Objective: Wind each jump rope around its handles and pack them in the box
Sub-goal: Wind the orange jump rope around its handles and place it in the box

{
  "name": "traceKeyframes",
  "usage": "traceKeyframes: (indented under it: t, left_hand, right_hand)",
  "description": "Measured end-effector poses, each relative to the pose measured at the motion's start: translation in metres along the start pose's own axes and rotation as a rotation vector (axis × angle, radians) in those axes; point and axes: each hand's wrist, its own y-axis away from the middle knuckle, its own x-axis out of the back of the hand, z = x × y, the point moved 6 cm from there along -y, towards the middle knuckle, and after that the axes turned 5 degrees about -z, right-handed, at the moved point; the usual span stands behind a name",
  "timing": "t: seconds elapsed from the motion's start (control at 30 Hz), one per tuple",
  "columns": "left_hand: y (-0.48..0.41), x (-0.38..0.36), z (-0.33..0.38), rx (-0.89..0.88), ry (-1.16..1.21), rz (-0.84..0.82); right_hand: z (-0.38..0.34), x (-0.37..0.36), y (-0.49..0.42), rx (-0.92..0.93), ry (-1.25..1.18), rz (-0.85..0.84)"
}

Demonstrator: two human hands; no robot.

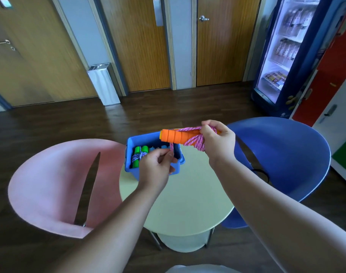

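Orange handles (174, 136) gripped in right hand (217, 143) above blue box (154, 154), pink rope (195, 141) mostly wound. Left hand (158, 164) pinching loose end. Tip: keep tension, tuck tail under last loop.

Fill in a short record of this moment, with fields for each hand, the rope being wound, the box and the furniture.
right hand: grips the orange handles and the pink rope coiled around them, above the box's far edge
left hand: pinches the loose end of the pink rope
box: blue, on the pale round table; holds a wound green-handled rope and light blue handles
chairs: pink chair on the left, blue chair on the right
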Motion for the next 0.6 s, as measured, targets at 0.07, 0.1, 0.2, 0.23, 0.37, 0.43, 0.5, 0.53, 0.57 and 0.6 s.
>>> traceKeyframes:
  t: [0.07,0.1,0.2,0.23,0.37,0.43,0.5,0.53,0.57,0.6]
  left_hand:
    - [-0.001,-0.005,0.0,-0.014,-0.089,-0.01]
    - [-0.001,-0.007,0.001,-0.026,-0.129,-0.013]
    - [0.001,-0.016,0.004,-0.064,-0.218,-0.023]
    - [0.001,-0.018,0.004,-0.068,-0.232,-0.026]
    - [0.001,-0.027,0.007,-0.055,-0.212,-0.085]
    - [0.004,-0.032,0.01,-0.062,-0.212,-0.136]
    - [0.01,-0.043,0.013,-0.093,-0.21,-0.227]
    - [0.016,-0.052,0.013,-0.104,-0.205,-0.284]
    - [0.022,-0.06,0.013,-0.101,-0.196,-0.329]
    - [0.027,-0.066,0.012,-0.085,-0.186,-0.353]
  right_hand:
    - [0.007,0.0,0.0,-0.067,-0.013,0.025]
    - [0.01,0.0,0.0,-0.086,-0.013,0.035]
    - [0.014,-0.004,0.001,-0.101,-0.006,0.055]
    - [0.014,-0.005,0.002,-0.094,0.008,0.056]
    - [0.009,-0.011,0.003,-0.05,0.037,0.057]
    - [0.008,-0.015,0.004,-0.046,0.025,0.056]
    - [0.005,-0.021,0.005,-0.029,0.01,0.057]
    - [0.004,-0.024,0.005,-0.017,0.01,0.056]
    - [0.002,-0.027,0.005,-0.003,0.017,0.047]
    - [0.001,-0.029,0.005,0.01,0.028,0.034]
